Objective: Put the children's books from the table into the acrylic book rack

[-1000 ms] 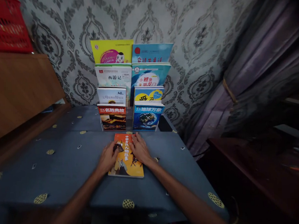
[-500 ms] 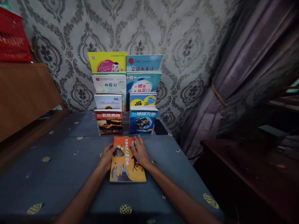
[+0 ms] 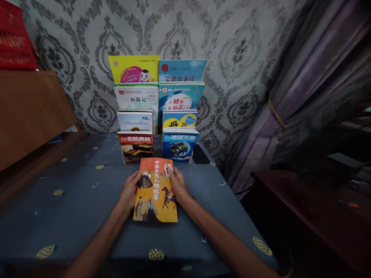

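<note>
An orange-yellow book (image 3: 155,194) with painted figures and a horse on its cover is held face up in front of me. Its left edge is in the grip of my left hand (image 3: 131,189), thumb on the cover. My right hand (image 3: 178,183) grips the right edge, thumb near the upper corner; the fingers beneath are hidden. Just beyond the book stands a clear tiered rack (image 3: 123,159) with two columns of books. In its front row are a red-topped book (image 3: 136,149) on the left and a blue globe book (image 3: 179,147) on the right.
The grey-blue tablecloth (image 3: 83,210) covers the table under my arms. To the left, a wooden cabinet (image 3: 22,118) carries a red basket (image 3: 6,40). A dark flat object (image 3: 201,154) lies right of the rack. Patterned wallpaper rises behind, and a tied curtain (image 3: 266,139) hangs at right.
My right hand has shifted from lying over the book's upper right to gripping its right edge. The book's far end looks raised toward the rack. The camera view has moved slightly.
</note>
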A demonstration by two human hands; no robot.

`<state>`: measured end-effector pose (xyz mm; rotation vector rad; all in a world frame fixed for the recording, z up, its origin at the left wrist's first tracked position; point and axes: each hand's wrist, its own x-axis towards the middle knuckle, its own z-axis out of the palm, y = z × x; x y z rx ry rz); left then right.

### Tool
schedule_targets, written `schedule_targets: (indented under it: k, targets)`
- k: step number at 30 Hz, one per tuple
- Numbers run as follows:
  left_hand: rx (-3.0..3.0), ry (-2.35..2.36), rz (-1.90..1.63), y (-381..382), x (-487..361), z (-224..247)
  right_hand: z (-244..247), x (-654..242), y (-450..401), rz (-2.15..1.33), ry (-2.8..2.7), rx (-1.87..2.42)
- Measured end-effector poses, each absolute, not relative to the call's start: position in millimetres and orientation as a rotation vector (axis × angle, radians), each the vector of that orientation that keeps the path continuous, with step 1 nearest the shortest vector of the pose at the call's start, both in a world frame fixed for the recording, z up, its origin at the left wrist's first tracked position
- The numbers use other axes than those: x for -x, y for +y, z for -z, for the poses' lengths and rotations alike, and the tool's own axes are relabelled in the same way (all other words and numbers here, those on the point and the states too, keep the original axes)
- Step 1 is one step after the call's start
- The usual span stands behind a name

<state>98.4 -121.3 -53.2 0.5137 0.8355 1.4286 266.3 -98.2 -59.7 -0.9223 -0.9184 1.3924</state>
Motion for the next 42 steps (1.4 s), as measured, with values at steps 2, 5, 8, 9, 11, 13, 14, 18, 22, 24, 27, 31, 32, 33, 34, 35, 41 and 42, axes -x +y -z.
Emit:
schedule_targets:
  k: [2, 5, 8, 9, 11, 13, 14, 18, 22, 24, 27, 31, 32, 33, 34, 35, 41, 42]
  targets:
    - [-0.535, 0.823, -1.453, -122.8, -98.0, 49.2, 54.5, -265.7, -101.5, -1.363, -0.915, 0.898]
    - [-0.574, 0.829, -1.486, -124.0, -97.1, 44.8, 46.6, -266.2, -106.1, -1.286, -0.966, 0.858]
    - [-0.607, 0.852, -1.526, -124.2, -96.5, 38.6, 36.8, -266.4, -111.8, -1.172, -1.056, 0.808]
    - [-0.625, 0.855, -1.548, -124.2, -96.4, 35.4, 33.3, -266.1, -113.9, -1.120, -1.096, 0.797]
    - [-0.696, 0.841, -1.590, -123.8, -96.0, 27.8, 26.6, -264.9, -118.3, -0.996, -1.182, 0.777]
    - [-0.774, 0.816, -1.639, -123.4, -95.4, 20.3, 21.4, -263.1, -122.3, -0.890, -1.252, 0.753]
    - [-0.803, 0.809, -1.663, -123.5, -95.2, 17.2, 19.5, -262.1, -124.1, -0.857, -1.276, 0.740]
    - [-0.847, 0.844, -1.707, -126.4, -96.2, 12.8, 17.4, -259.7, -130.2, -0.863, -1.287, 0.719]
    - [-0.898, 0.903, -1.717, -129.9, -98.0, 15.5, 17.6, -260.4, -135.7, -1.013, -1.258, 0.679]
    - [-0.917, 0.907, -1.734, -128.6, -96.2, 16.1, 16.2, -260.0, -138.4, -1.048, -1.311, 0.649]
    - [-0.959, 0.952, -1.762, -123.5, -90.6, 13.4, 13.8, -255.0, -142.5, -1.054, -1.411, 0.610]
    - [-1.221, 1.204, -1.868, -125.7, -88.9, 3.3, 13.6, -242.4, -148.1, -1.076, -1.406, 0.590]
    - [-1.308, 1.282, -1.899, -130.3, -91.1, 0.1, 13.9, -239.7, -149.4, -1.080, -1.403, 0.596]
    - [-1.399, 1.351, -1.923, -136.8, -94.5, -3.1, 14.1, -237.6, -150.7, -1.081, -1.412, 0.603]
    - [-1.490, 1.404, -1.936, -145.0, -98.7, -6.5, 14.2, -236.1, -152.1, -1.071, -1.428, 0.608]
    - [-1.598, 1.437, -1.920, -154.5, -103.5, -9.8, 14.1, -235.1, -153.7, -1.052, -1.454, 0.611]
    - [-2.136, 1.586, -1.624, -207.0, -126.6, -27.0, 13.6, -233.6, -167.5, -1.001, -1.658, 0.555]
    - [-2.163, 1.616, -1.600, -211.4, -127.6, -28.6, 14.2, -233.4, -169.9, -1.000, -1.685, 0.538]
